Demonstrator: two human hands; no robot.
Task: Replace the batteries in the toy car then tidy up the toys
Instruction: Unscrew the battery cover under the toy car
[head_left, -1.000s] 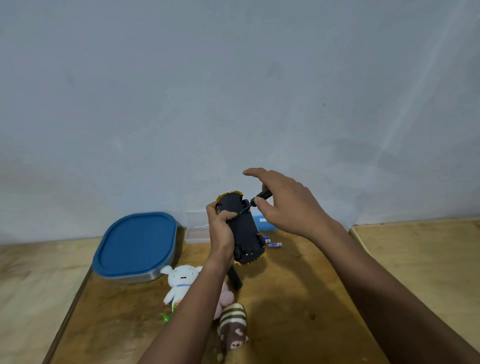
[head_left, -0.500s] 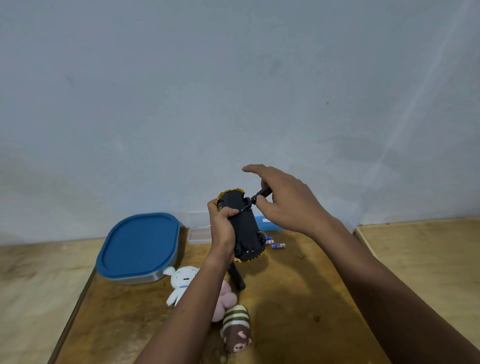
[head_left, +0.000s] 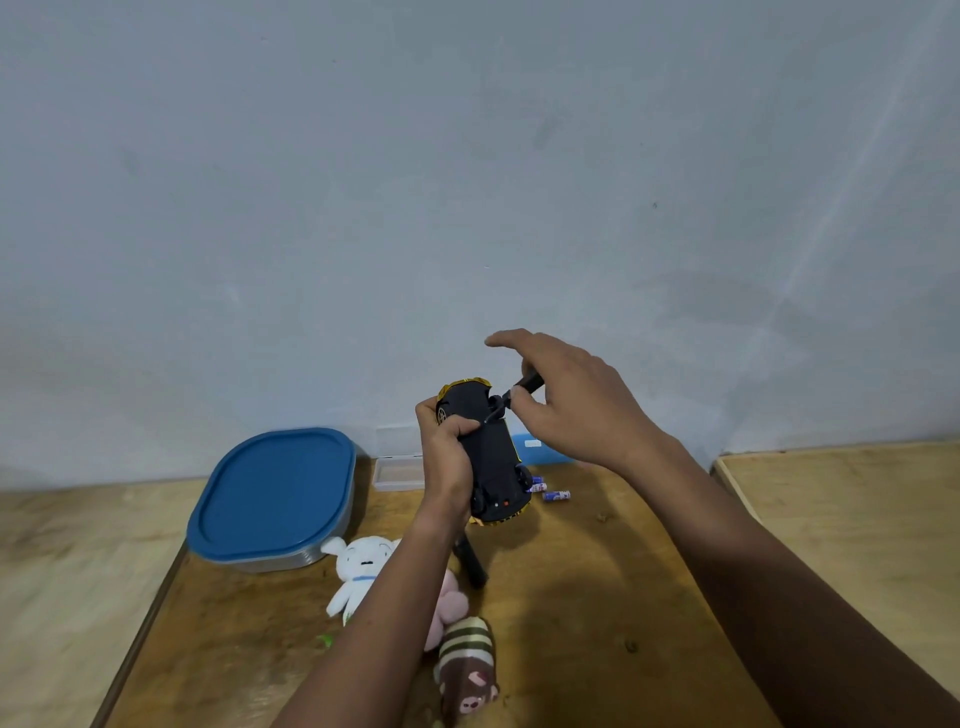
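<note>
Black toy car (head_left: 491, 457), one; plush toys (head_left: 363, 569), three.

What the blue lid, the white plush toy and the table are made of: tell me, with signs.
Blue lid: likely plastic, smooth with a soft sheen and a moulded raised rim.
White plush toy: soft fabric, fuzzy and matt, with rounded stuffed limbs.
Table: wood, perhaps plywood, grain showing under a worn brown finish.
</note>
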